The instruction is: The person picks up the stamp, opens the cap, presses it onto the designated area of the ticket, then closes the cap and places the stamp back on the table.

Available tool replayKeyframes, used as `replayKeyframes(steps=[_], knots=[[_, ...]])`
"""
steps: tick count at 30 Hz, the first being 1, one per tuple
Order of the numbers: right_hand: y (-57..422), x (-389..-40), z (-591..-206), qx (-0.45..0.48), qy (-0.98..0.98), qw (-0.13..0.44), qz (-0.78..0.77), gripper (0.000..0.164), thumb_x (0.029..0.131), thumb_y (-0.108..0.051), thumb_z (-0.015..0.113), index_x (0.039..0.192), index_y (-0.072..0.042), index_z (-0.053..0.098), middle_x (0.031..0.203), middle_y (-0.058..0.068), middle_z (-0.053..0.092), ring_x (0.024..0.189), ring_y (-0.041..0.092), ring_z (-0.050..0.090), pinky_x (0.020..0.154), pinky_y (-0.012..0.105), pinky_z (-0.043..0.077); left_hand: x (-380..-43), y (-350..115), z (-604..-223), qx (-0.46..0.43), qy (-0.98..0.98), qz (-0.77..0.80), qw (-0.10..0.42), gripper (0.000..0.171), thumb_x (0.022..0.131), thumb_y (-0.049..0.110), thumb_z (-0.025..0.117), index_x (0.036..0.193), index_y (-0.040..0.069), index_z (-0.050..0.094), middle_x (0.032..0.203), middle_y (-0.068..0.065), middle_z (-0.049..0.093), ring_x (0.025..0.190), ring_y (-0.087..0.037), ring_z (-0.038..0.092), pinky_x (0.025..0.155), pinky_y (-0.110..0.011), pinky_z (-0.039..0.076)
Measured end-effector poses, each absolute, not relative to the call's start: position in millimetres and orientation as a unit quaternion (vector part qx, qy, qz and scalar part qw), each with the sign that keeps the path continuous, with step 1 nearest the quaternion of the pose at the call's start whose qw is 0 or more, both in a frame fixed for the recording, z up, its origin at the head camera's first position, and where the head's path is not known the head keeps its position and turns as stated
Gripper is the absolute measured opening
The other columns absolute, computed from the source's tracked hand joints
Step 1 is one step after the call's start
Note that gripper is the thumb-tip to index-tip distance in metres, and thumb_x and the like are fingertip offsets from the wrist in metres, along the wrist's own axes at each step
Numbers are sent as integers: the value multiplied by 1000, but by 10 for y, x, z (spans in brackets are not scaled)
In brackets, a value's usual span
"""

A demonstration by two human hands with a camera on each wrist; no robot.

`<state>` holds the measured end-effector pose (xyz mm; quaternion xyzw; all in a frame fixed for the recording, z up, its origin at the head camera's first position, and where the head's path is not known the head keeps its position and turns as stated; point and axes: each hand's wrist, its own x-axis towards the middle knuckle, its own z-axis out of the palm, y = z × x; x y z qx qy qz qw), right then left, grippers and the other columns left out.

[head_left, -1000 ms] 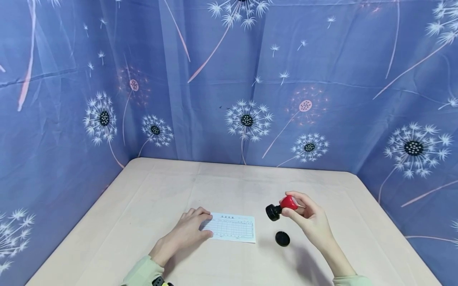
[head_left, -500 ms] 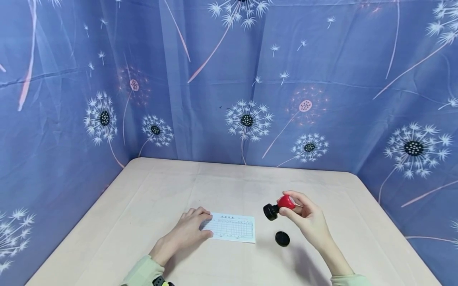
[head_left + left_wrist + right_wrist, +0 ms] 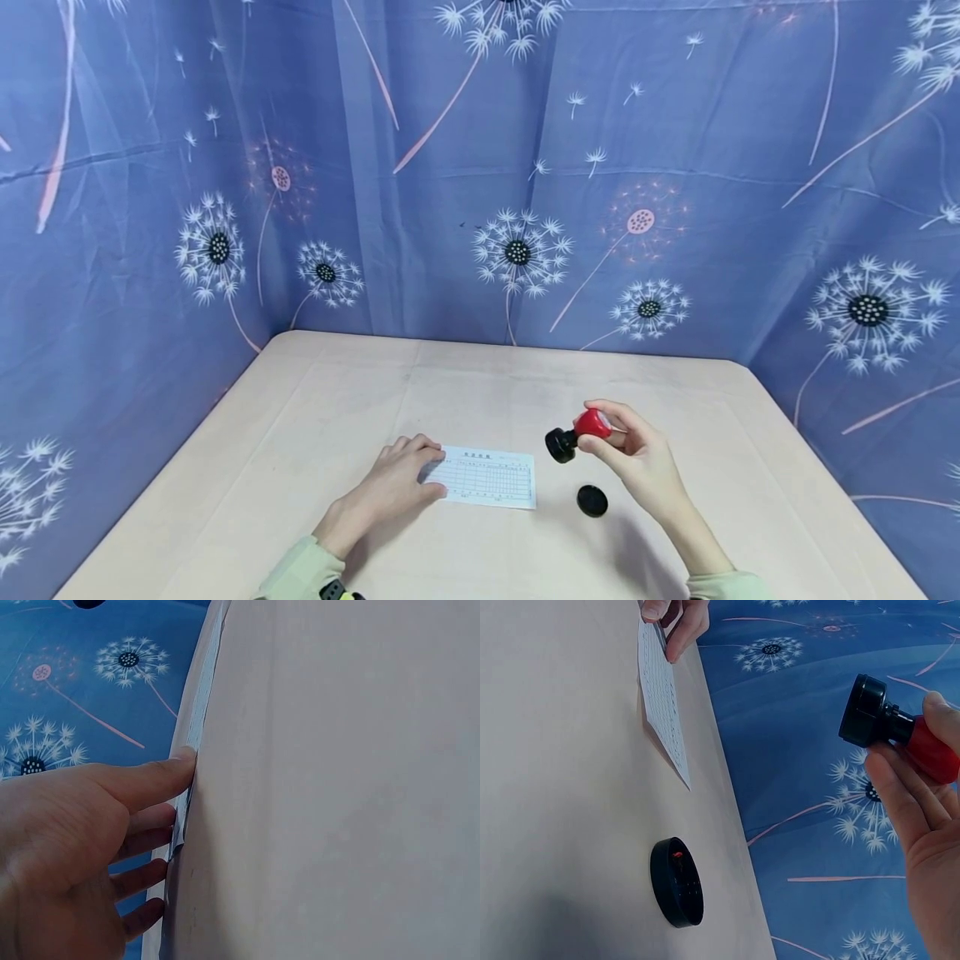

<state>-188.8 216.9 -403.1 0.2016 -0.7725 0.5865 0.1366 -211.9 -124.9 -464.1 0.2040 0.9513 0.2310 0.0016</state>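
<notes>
Fingers (image 3: 626, 410) and thumb of the person's right hand (image 3: 647, 469) pinched the red handle of a round, black-headed stamp (image 3: 590, 426), holding it in the air above the surface (image 3: 360, 379). The stamp was tilted, its black head pointing down and toward the person's left, to the right of a printed form (image 3: 491, 479). Nearer the person, below the stamp, a round black cap (image 3: 592, 502) rested with its hollow side up; the right wrist view showed red marks inside it. The form, white with a ruled grid, lay flat to the left of the cap, well apart from it. The left hand (image 3: 400, 482) rested on the form's left end, thumb on the near edge, spread apart from the other fingers. A dark and yellow-green wristband (image 3: 339, 591) showed by the left pale green sleeve (image 3: 300, 570). Blue cloth (image 3: 442, 242) printed with dandelions hung around the pale surface.
</notes>
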Motion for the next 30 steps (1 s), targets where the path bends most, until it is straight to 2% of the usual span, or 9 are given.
replayKeyframes(steps=[10, 18, 22, 30], knots=[[2102, -1898, -4035, 201, -781, 134, 576, 44, 87, -2, 73, 128, -7, 61, 109, 6, 74, 86, 11, 74, 77, 25, 59, -2115, -1244, -4645, 201, 951, 234, -1, 55, 83, 34, 77, 127, 4, 64, 128, -5, 60, 115, -24, 51, 96, -44, 39], [2046, -1902, -4034, 209, -784, 138, 569, 43, 87, 1, 72, 127, -7, 61, 109, 19, 73, 85, 7, 74, 75, 24, 59, -2099, -1239, -4623, 194, 950, 244, 8, 55, 83, 34, 76, 127, 5, 64, 130, -6, 59, 116, -24, 51, 96, -44, 39], [2030, -1914, -4048, 212, -787, 134, 564, 43, 87, 2, 72, 127, -9, 61, 108, 20, 73, 85, 4, 73, 75, 24, 59, -2108, -1245, -4612, 192, 951, 241, 9, 55, 83, 35, 76, 128, 5, 64, 130, -5, 59, 116, -23, 51, 97, -44, 39], [2002, -1907, -4074, 221, -787, 134, 561, 43, 86, -3, 74, 126, -9, 62, 107, 17, 73, 84, 7, 73, 75, 24, 59, -2099, -1246, -4615, 196, 949, 245, 12, 56, 83, 34, 77, 129, 5, 63, 130, -6, 59, 115, -23, 50, 97, -44, 39]])
